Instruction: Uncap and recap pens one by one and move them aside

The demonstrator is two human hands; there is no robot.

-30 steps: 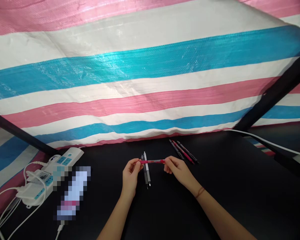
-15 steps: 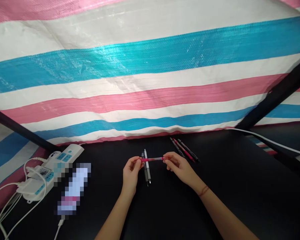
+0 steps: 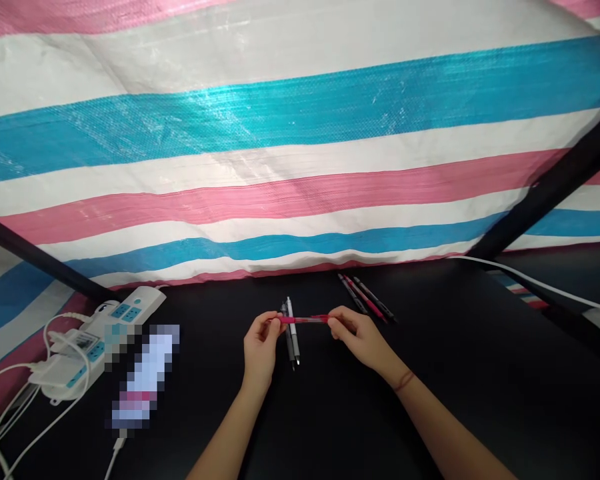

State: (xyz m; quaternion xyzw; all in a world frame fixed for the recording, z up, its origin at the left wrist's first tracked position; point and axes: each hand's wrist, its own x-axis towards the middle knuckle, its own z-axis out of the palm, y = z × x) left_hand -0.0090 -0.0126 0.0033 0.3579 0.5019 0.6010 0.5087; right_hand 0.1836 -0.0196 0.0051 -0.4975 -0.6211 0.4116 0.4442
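A slim pen (image 3: 305,320) with a pink-red grip, a see-through barrel and a red end is held level between my two hands. My left hand (image 3: 261,340) pinches its pink grip end. Closed on the red end is my right hand (image 3: 355,330), with thumb and fingers together. Below the held pen lie a white pen (image 3: 293,333) and a dark grey pen (image 3: 288,343), side by side on the black table (image 3: 325,407). Whether the held pen touches them, I cannot tell.
Behind my right hand lie several pens, one of them a pink pen (image 3: 367,297). To the left are a white power strip (image 3: 60,373) with plugged-in cables and a blurred-out phone-like device (image 3: 145,373). A striped sheet (image 3: 300,200) hangs behind the table.
More of the pen's red end shows beside my right hand's fingers. My hands otherwise keep nearly the same place, and the view has shifted slightly.
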